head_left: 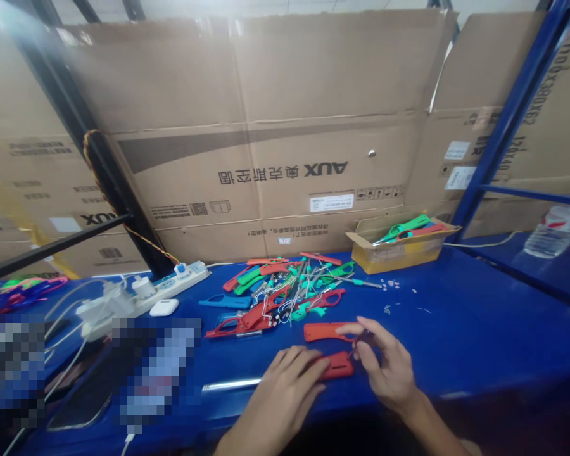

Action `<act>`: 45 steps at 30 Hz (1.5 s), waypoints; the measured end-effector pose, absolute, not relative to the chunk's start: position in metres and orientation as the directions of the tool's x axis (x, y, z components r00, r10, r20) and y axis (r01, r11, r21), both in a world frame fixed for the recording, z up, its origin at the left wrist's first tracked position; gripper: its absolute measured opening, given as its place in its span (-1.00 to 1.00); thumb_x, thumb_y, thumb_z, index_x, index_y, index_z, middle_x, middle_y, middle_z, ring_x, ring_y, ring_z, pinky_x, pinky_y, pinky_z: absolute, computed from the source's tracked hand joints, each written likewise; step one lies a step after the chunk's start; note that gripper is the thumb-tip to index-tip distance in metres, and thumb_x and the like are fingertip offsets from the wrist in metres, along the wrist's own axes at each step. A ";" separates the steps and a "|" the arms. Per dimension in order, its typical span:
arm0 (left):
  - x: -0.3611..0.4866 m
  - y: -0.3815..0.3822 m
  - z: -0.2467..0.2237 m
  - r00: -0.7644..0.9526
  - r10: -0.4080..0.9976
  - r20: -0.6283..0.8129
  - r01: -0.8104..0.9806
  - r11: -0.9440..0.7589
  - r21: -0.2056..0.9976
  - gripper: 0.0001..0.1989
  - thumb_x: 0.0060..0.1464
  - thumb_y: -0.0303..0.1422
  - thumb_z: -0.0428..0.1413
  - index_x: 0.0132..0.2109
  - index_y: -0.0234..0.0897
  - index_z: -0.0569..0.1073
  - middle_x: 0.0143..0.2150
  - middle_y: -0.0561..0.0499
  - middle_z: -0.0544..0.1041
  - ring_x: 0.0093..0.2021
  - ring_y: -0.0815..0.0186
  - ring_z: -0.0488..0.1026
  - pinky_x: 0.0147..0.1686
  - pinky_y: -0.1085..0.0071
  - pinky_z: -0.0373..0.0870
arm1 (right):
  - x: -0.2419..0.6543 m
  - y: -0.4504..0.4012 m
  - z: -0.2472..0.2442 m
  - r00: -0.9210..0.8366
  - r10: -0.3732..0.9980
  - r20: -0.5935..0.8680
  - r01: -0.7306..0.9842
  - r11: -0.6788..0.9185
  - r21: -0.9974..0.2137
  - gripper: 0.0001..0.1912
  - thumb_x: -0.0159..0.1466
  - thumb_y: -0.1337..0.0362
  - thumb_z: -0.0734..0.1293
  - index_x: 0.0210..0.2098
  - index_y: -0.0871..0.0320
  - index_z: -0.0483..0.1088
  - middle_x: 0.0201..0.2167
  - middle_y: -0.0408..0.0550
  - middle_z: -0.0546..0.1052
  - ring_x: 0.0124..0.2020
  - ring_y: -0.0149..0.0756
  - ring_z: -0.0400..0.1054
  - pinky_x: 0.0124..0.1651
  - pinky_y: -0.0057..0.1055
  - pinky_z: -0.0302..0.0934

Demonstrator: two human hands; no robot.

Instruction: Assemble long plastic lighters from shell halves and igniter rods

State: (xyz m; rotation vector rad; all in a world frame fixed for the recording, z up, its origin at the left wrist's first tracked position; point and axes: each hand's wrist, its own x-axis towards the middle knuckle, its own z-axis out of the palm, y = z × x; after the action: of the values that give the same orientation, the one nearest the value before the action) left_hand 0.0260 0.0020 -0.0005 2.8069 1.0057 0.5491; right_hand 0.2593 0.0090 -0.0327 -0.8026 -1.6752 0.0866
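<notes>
A long-necked lighter with a red handle lies on the blue tabletop, its metal tube pointing left. My left hand closes over this lighter and presses it down, hiding its middle. Pinched between the fingers of my right hand is a small dark tool. Its thin tip meets the right end of the red handle; its exact kind is unclear. Just behind lies an orange-red handle shell, its right end partly covered by my right fingers.
A heap of lighter parts lies behind my hands. An open carton holds several lighters. To the left are a power strip, a white earphone case and phones with cables. A water bottle stands far right.
</notes>
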 end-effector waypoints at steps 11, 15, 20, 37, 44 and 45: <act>0.025 0.002 -0.001 0.712 0.635 0.298 0.597 -0.772 0.218 -0.65 0.38 -0.40 0.13 0.26 -0.16 0.40 0.20 -0.07 0.53 0.15 0.07 0.46 0.10 0.10 0.49 | 0.253 0.009 -0.025 -0.041 0.564 0.825 0.442 0.751 -0.491 -0.53 0.45 0.40 0.22 0.32 0.10 0.16 -0.15 0.01 0.65 -0.43 -0.40 0.52 -0.38 -0.48 0.47; 0.025 0.002 -0.002 0.703 0.633 0.326 0.594 -0.773 0.220 -0.66 0.37 -0.39 0.14 0.25 -0.16 0.42 0.19 -0.06 0.53 0.14 0.09 0.47 0.11 0.11 0.49 | 0.256 0.010 -0.026 -0.055 0.556 0.830 0.459 0.752 -0.473 -0.57 0.46 0.35 0.24 0.29 0.09 0.21 -0.16 0.01 0.65 -0.49 -0.41 0.47 -0.40 -0.45 0.47; 0.026 0.001 0.000 0.706 0.625 0.333 0.589 -0.779 0.214 -0.66 0.37 -0.40 0.14 0.24 -0.16 0.43 0.17 -0.05 0.54 0.12 0.11 0.48 0.09 0.14 0.51 | 0.258 0.011 -0.022 -0.066 0.462 0.884 0.514 0.775 -0.367 -0.66 0.47 0.30 0.28 0.22 0.07 0.33 -0.26 -0.06 0.65 -0.48 -0.37 0.51 -0.38 -0.44 0.48; 0.025 0.003 -0.005 0.710 0.607 0.358 0.583 -0.791 0.185 -0.68 0.41 -0.36 0.08 0.25 -0.17 0.44 0.16 -0.10 0.55 0.12 0.10 0.49 0.07 0.15 0.52 | 0.259 0.010 -0.017 -0.067 0.384 0.921 0.487 0.818 -0.306 -0.56 0.38 0.46 0.35 0.21 0.08 0.40 -0.22 0.02 0.62 -0.31 -0.28 0.55 -0.36 -0.41 0.48; 0.025 0.004 -0.006 0.715 0.612 0.338 0.583 -0.789 0.193 -0.66 0.40 -0.38 0.10 0.26 -0.19 0.41 0.18 -0.10 0.54 0.13 0.06 0.48 0.09 0.07 0.52 | 0.255 0.011 -0.030 0.047 0.468 0.883 0.474 0.767 -0.432 -0.45 0.43 0.45 0.30 0.36 0.03 0.24 -0.22 -0.03 0.64 -0.46 -0.35 0.53 -0.39 -0.42 0.50; 0.025 0.004 -0.005 0.715 0.613 0.336 0.584 -0.788 0.195 -0.66 0.40 -0.38 0.09 0.26 -0.19 0.41 0.18 -0.10 0.54 0.13 0.06 0.48 0.09 0.07 0.52 | 0.255 0.011 -0.031 0.043 0.475 0.879 0.474 0.765 -0.437 -0.45 0.43 0.46 0.28 0.36 0.03 0.24 -0.21 -0.02 0.63 -0.45 -0.36 0.53 -0.39 -0.42 0.51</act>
State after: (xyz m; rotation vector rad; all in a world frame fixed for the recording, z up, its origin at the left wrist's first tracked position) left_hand 0.0253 0.0036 -0.0054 2.8401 0.9930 0.5977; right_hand 0.2553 0.0106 -0.0310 -0.7836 -1.5805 0.0012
